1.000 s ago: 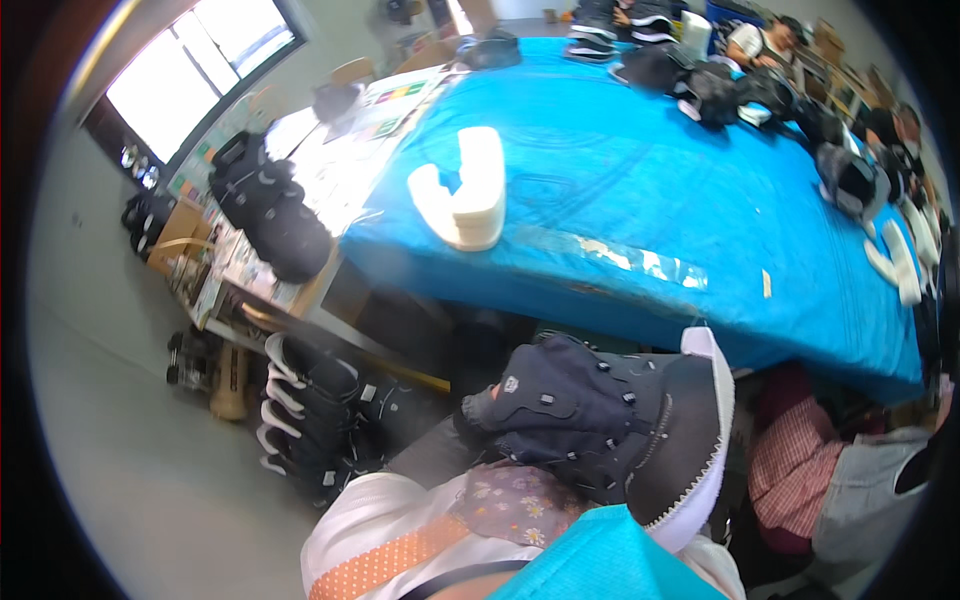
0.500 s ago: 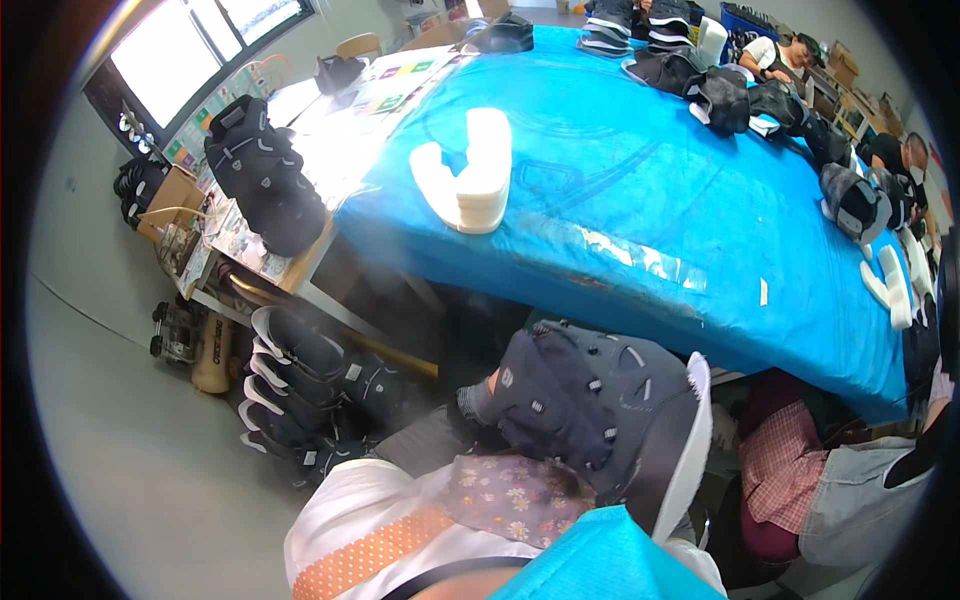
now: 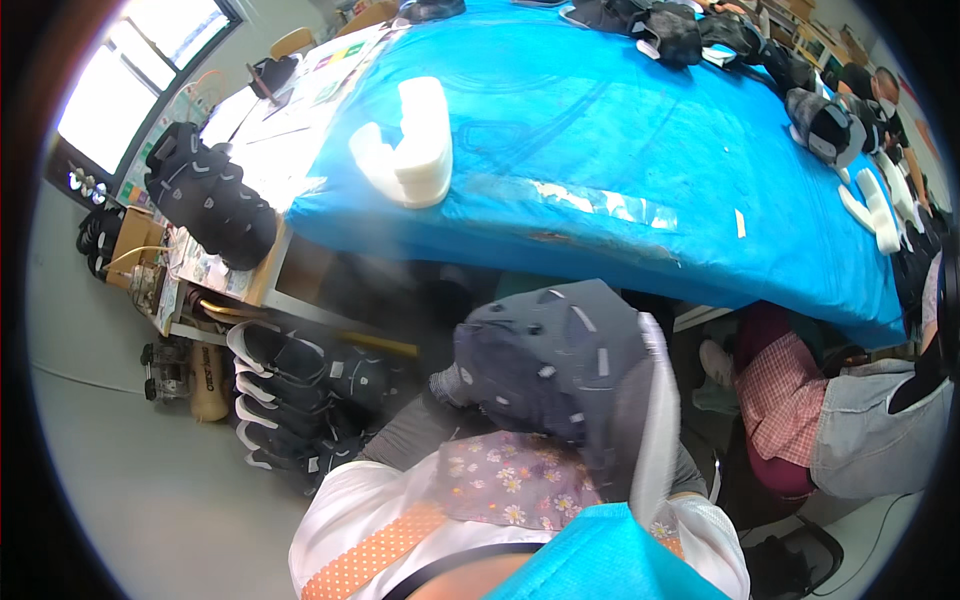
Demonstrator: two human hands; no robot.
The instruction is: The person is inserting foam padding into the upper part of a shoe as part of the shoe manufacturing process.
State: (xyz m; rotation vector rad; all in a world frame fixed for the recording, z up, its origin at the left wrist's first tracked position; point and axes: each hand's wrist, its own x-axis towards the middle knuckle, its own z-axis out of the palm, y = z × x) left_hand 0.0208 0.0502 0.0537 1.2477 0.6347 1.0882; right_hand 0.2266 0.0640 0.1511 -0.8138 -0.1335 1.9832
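I can't see either of the person's hands: the left one is lost behind the dark fabric piece (image 3: 550, 350), with just a grey knitted cuff (image 3: 447, 385) poking out, and the right is covered too, so I can't tell whether any fingers are gripping or loose. The piece sits over the lap, just on the near side of the blue-covered table (image 3: 560, 140). Its long axis runs crosswise, roughly along the table's near edge, and its white-rimmed end points to the person's right. That rim is smeared by blur, its lower end meeting a turquoise cloth (image 3: 590, 560). Right of the piece, at the table's near side, sits a co-worker (image 3: 785, 400), partly cut off by the dark border.
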